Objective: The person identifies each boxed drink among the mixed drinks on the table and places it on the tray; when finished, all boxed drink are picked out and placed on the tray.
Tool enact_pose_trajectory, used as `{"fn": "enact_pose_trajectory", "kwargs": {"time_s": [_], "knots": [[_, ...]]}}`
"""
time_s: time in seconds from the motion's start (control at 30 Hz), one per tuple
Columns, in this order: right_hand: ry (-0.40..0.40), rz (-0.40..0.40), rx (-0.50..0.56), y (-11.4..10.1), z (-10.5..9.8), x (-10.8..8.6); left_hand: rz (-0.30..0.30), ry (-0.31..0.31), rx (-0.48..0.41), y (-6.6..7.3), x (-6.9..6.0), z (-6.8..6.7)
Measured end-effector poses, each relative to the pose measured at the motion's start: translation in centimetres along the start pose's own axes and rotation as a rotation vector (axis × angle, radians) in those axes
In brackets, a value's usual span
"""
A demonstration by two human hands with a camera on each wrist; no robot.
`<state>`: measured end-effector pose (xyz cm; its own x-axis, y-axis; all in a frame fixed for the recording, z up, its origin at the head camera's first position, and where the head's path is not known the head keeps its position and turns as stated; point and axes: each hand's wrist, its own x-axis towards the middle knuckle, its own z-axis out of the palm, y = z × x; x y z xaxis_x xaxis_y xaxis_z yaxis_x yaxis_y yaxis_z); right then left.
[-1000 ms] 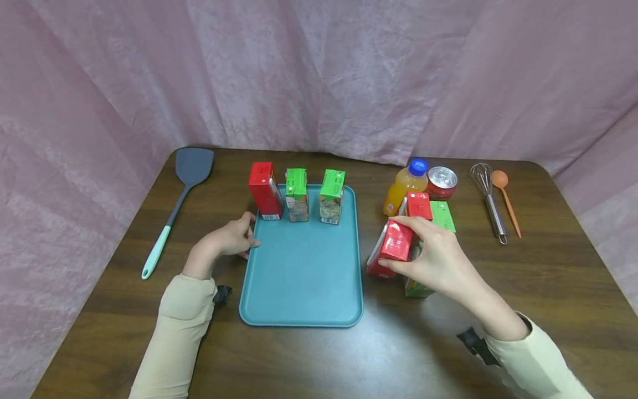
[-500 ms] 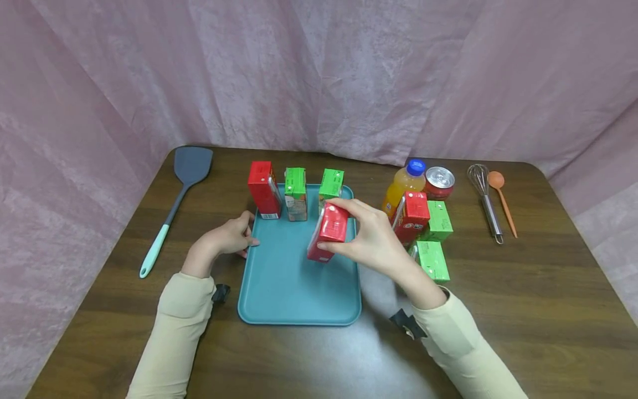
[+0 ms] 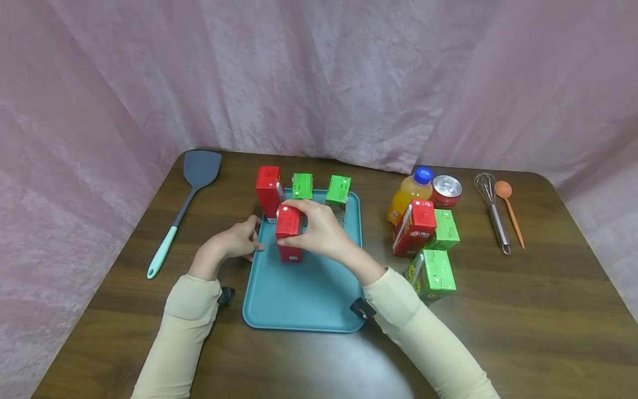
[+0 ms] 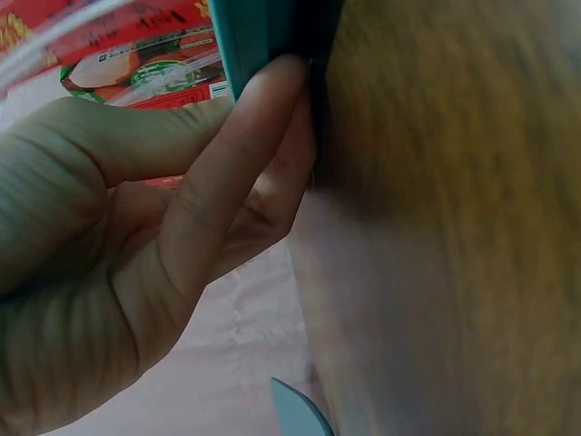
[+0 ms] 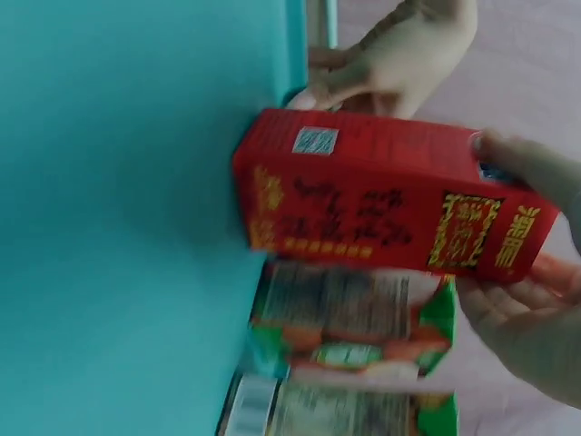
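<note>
My right hand [image 3: 321,230] pinches a red drink carton [image 3: 288,235] near its top, thumb on one side and fingers on the other. The carton is upright over the left part of a teal tray [image 3: 299,302]; whether its base touches the tray I cannot tell. At the tray's left rim, my left hand [image 3: 236,241] pinches the edge, the thumb [image 4: 172,136] above and fingers below. Along the tray's far end stand another red carton [image 3: 269,191] and two green cartons, one on the left [image 3: 302,185] partly hidden, one on the right [image 3: 338,191].
To the right stand a red carton [image 3: 413,230], two green cartons [image 3: 432,277], an orange juice bottle [image 3: 410,197] and a can [image 3: 446,191]. Beyond them lie a whisk [image 3: 492,213] and an orange spoon [image 3: 510,213]. A spatula [image 3: 181,210] lies on the left.
My right hand has carried the red carton leftward from the group on the right to the tray's left part. My left hand has stayed at the tray rim.
</note>
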<state>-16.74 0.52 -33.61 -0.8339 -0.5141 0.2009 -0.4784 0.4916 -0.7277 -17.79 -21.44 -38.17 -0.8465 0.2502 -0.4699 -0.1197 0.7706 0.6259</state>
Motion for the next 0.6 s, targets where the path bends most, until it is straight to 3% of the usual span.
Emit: {"fn": "enact_pose_trajectory", "kwargs": {"time_s": [0.3,0.6], "knots": [[-0.034,-0.003,0.01,-1.1,1.9,2.1,0.026,-0.021,-0.028,0.1,0.1,0.0],[-0.058,0.0,0.037,-1.1,2.0,2.0,0.036,-0.025,-0.013,-0.1,-0.1,0.0]]}}
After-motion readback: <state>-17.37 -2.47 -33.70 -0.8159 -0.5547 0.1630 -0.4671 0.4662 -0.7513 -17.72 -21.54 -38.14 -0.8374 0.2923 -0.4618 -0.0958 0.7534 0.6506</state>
